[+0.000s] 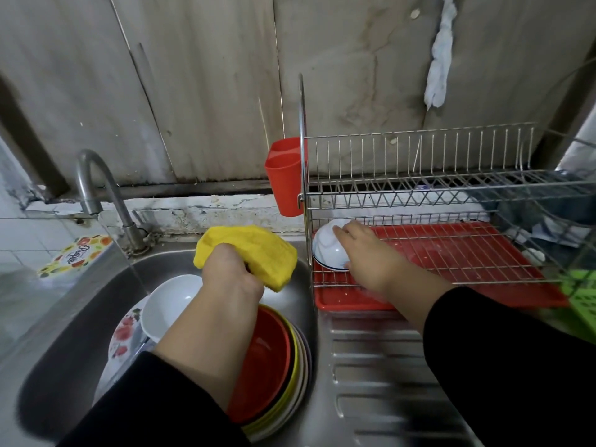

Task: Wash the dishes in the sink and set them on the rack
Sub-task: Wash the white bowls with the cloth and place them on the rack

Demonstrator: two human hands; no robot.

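Note:
My left hand (230,277) grips a yellow cloth (254,250) above the steel sink (80,321). In the sink lie a white bowl (169,304), a flowered plate (124,333) and a red bowl (264,359) on a stack of several plates. Water runs from the tap (96,185) into the sink. My right hand (367,256) holds a small white bowl with a blue rim (329,248), upside down on the left end of the wire rack's lower tier (451,253).
A red drip tray (351,298) lies under the rack. A red cutlery cup (285,175) hangs on the rack's left post. The ribbed drainboard (380,366) is in front. A green basket (583,295) is at the right edge. A patterned lid (77,256) sits left of the tap.

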